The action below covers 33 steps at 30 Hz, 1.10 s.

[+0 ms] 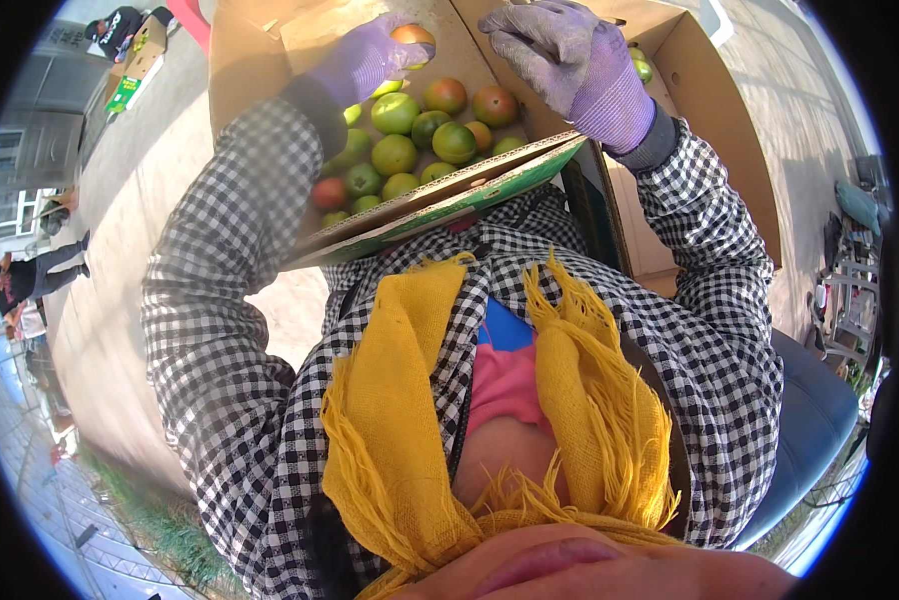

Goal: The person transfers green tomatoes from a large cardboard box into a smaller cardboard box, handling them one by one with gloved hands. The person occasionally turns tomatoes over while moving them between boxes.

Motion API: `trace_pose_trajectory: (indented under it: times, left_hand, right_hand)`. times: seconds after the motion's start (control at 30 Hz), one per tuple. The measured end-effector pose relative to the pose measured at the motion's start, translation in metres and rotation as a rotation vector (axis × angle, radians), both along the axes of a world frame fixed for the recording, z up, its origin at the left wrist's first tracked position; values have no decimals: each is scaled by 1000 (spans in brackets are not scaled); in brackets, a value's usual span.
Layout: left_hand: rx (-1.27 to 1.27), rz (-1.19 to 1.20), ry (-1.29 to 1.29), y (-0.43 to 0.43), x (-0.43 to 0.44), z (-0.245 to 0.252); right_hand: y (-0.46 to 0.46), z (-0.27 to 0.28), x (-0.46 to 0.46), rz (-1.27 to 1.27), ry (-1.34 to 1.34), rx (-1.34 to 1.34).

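Note:
My left hand [374,56], in a purple knitted glove with a dark cuff, grips an orange-red tomato [417,37] above the left cardboard box [247,45]. Below it in that box lie several tomatoes, mostly green; a reddish-green one [495,106] sits near the inner wall. My right hand [551,56], in a purple glove with a soiled, greyish palm, is raised over the side between the left box and the right cardboard box [727,127]. Its fingers are curled, and whether they hold anything is unclear. A few green tomatoes [642,70] lie in the right box beyond that hand.
The left box's near flap [487,191], with a green printed face, stands between the tomatoes and my body. Behind me at the right is a blue seat [809,420]. Far left, a person [116,31] bends by another carton [146,52]; another person [22,281] stands farther off.

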<state>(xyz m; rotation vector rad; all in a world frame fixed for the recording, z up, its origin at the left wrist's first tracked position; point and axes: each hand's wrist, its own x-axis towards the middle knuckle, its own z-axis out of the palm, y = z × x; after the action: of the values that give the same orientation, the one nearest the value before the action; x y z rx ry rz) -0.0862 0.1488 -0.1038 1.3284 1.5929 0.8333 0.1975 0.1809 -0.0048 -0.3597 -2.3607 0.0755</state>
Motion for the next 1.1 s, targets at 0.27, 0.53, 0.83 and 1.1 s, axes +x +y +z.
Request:
trace_pose_trajectory:
  times: [0.27, 0.53, 0.83, 1.1]
  left_hand:
    - [98, -208, 666, 47, 10, -61]
    - [155, -185, 747, 33, -9, -74]
    - [376, -388, 444, -39, 49, 68]
    - [140, -311, 442, -80, 65, 74]
  right_hand:
    - [7, -51, -15, -52, 82, -223]
    - [106, -93, 33, -215, 235, -528]
    - [279, -239, 131, -918, -505, -679]
    - [253, -232, 143, -1022, -547, -708]
